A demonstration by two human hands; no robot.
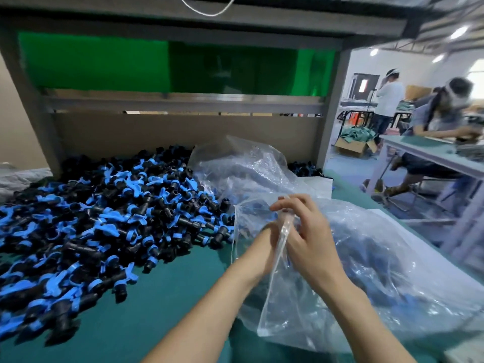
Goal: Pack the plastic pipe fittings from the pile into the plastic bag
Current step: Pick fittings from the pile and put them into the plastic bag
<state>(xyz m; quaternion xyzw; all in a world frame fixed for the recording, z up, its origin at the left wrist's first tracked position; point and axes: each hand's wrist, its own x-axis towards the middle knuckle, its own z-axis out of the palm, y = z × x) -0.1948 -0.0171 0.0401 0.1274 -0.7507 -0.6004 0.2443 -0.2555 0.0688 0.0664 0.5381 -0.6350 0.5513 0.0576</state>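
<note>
I have both arms reaching in from the bottom edge over the green bench [162, 297]; they meet at the raised rim of the plastic bag [379, 258], which lies crumpled on the right side of the bench. The right grip [311, 239] holds that rim, its fingers [288, 203] bent over the gathered plastic. The left grip [265, 242] sits just behind the rim and against the right one; most of it is hidden, so I cannot tell whether it is clasping or only touching. Through the clear plastic I see blurred blue and dark shapes inside the bag. The pile of fittings [104, 218], black bodies with blue collars, spreads over the left half of the bench, and its near edge lies just beside the bag. More crumpled clear plastic [248, 166] rises behind the bag, against the brown back board [183, 132] of the grey shelf frame [332, 113]. To the right, beyond the bench, a seated person [440, 119] bends over another table and a second person [387, 100] stands further back; a cardboard box [353, 146] sits on the floor.
</note>
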